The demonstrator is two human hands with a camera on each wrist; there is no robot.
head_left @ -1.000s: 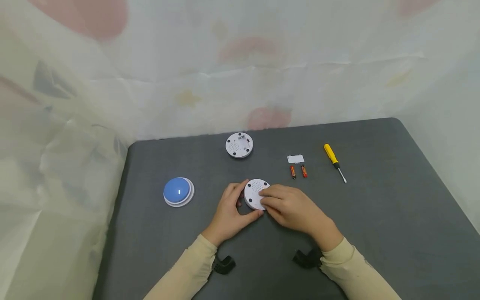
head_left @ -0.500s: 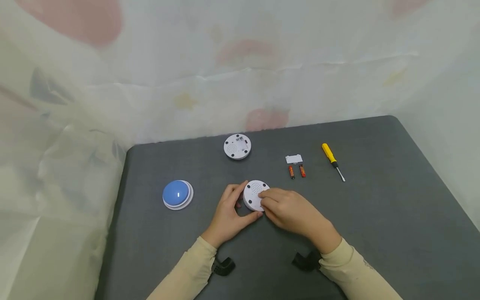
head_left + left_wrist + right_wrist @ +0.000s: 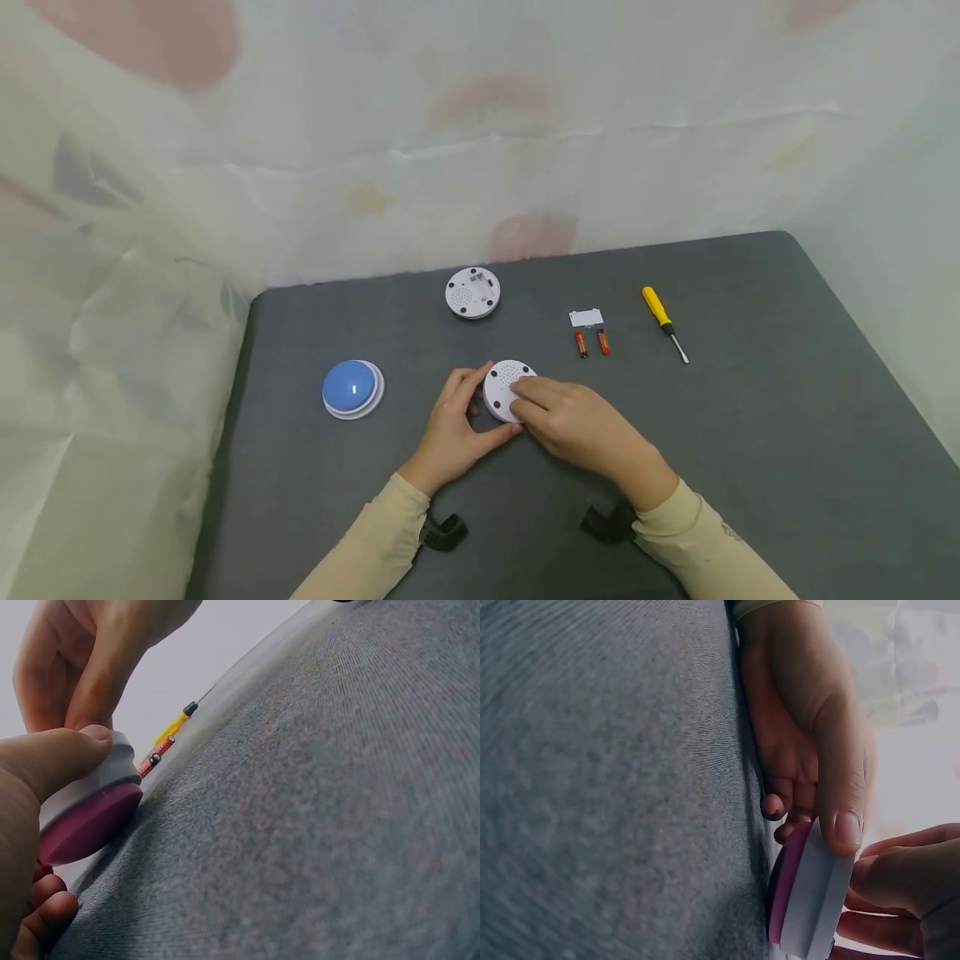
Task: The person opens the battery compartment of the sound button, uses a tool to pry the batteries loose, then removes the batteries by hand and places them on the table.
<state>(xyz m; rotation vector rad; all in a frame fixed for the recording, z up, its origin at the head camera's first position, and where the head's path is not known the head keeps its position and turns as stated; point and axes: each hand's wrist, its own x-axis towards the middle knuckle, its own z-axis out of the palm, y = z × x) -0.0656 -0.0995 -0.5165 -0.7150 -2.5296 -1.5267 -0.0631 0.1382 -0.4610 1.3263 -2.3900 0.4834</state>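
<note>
Upside down in front of me is a round push button (image 3: 498, 402) with a white base, small speaker holes and dark feet. Its purple dome (image 3: 94, 825) faces the table in the left wrist view. My left hand (image 3: 453, 433) grips the button by its rim, thumb on the near side and fingers round the far left. Bent fingers and thumb of my right hand (image 3: 581, 429) touch the right part of the white base and cover it. I cannot tell whether they pinch anything there.
A second upturned button (image 3: 472, 293) with an uncovered battery compartment lies at the back. A blue-domed button (image 3: 351, 389) stands at left. Right of centre are a white battery cover (image 3: 586, 317) and two batteries (image 3: 581, 344). Further right lies a yellow-handled screwdriver (image 3: 660, 315).
The head view has shifted slightly, moving everything a little left in the picture. Both hands stay at the button, with only slight movement of the right fingers.
</note>
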